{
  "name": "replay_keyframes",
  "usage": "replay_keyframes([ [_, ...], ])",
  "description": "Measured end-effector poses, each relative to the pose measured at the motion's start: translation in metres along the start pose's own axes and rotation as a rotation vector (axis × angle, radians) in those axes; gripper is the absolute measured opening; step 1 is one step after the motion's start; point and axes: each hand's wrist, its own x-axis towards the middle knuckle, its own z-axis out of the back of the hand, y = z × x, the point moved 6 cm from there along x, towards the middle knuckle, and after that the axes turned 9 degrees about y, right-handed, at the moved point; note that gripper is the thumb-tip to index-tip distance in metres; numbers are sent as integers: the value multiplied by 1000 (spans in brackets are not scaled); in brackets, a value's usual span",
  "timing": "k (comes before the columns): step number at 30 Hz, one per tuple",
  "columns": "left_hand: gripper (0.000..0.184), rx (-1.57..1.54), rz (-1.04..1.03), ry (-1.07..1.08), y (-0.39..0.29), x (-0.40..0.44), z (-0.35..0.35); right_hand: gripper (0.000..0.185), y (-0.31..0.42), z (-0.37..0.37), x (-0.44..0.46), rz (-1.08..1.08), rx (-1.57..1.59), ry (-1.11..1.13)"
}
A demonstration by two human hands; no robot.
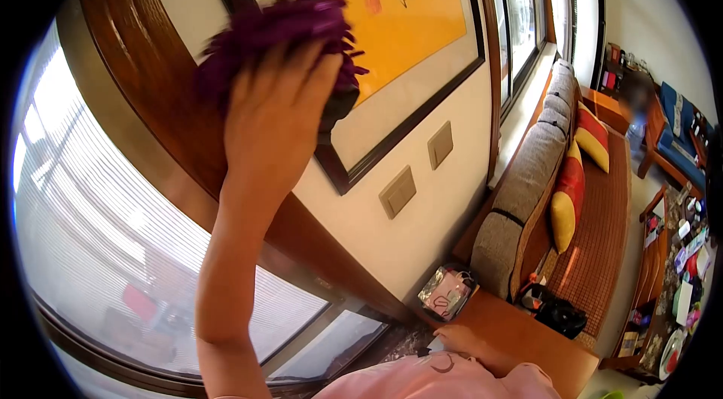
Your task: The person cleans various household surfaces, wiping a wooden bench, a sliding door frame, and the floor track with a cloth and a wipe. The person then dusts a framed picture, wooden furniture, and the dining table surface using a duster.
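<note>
My left hand [279, 102] is raised on the left, fingers wrapped over a purple shaggy duster [260, 30] with a black part at its lower right. The duster is pressed up by the brown wooden frame [143, 60] and overlaps the corner of a framed calligraphy piece [422, 7] on yellow paper; it is slightly blurred. Low in the view, my right hand [458, 339] is by a brown wooden surface [520, 339], close to a small whitish thing. Its fingers are too small and partly hidden to read.
Two wall switches [398, 192] sit below the picture. A box with a shiny top [448, 292] stands beside the wooden surface. A long sofa [595, 211] with red and yellow cushions runs right, with a black bag [561, 315] on it. A cluttered table [655, 339] is at far right.
</note>
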Motion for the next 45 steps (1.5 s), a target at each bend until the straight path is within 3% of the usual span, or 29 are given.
replay_keyframes([
  [7, 35, -237, -195, 530, -64, -19, -56, 24, 38, 68, 11, 114, 102, -137],
  [10, 34, -242, -346, 434, -85, -29, -48, 21, 55, 116, 19, 235, 168, -284],
  [12, 32, -211, -319, 456, -75, -19, -53, 16, 104, 183, 14, 372, 207, -490],
  [14, 32, -218, -176, 288, -56, 8, -42, 17, 166, 253, 4, 535, 198, -681],
  [15, 42, -198, -137, 320, -49, 22, -34, 18, 200, 288, -5, 615, 212, -766],
  [16, 39, -192, -95, 312, -46, 31, -34, 19, 231, 318, -13, 680, 204, -837],
  [18, 38, -204, -144, 242, -51, 35, -40, 29, 274, 361, -13, 861, 152, -943],
  [19, 38, -195, -138, 234, -53, 37, -38, 36, 291, 377, -7, 937, 209, -914],
  [21, 37, -488, 19, 494, -48, 36, -48, 46, 325, 404, 12, 1073, 335, -878],
  [22, 37, -483, 18, 487, -46, 36, -44, 53, 339, 411, 30, 1085, 395, -813],
  [23, 39, -676, 84, 409, -38, 38, -38, 55, 360, 416, 37, 1171, 579, -763],
  [24, 41, -869, 151, 327, -31, 38, -32, 58, 372, 423, 46, 1150, 425, -869],
  [27, 40, -816, 155, 136, -8, 26, 3, 57, 399, 434, 57, 1152, 285, -990],
  [30, 41, -685, 143, -27, 16, -11, 30, 43, 417, 453, 62, 863, -318, -1381],
  [32, 47, -154, 198, -173, 29, -45, 57, 43, 405, 479, 74, 781, -609, -1528],
  [33, 51, -125, 319, -169, 40, -60, 60, 44, 398, 494, 76, 743, -683, -1568],
  [36, 62, -208, 570, -223, 70, -94, 50, 42, 361, 534, 81, 692, -120, -1404],
  [37, 68, -319, 699, -289, 80, -106, 41, 40, 355, 527, 80, 685, -140, -1403],
  [38, 68, -324, 699, -297, 79, -111, 34, 40, 349, 516, 80, 685, -148, -1408],
  [40, 73, -538, 839, -204, 82, -122, 6, 37, 351, 484, 77, 792, -160, -1285],
  [42, 73, -607, 797, -196, 80, -121, -4, 35, 362, 449, 71, 862, -337, -1234],
  [45, 71, -649, 808, -240, 80, -119, -4, 32, 393, 428, 57, 813, -325, -1221],
])
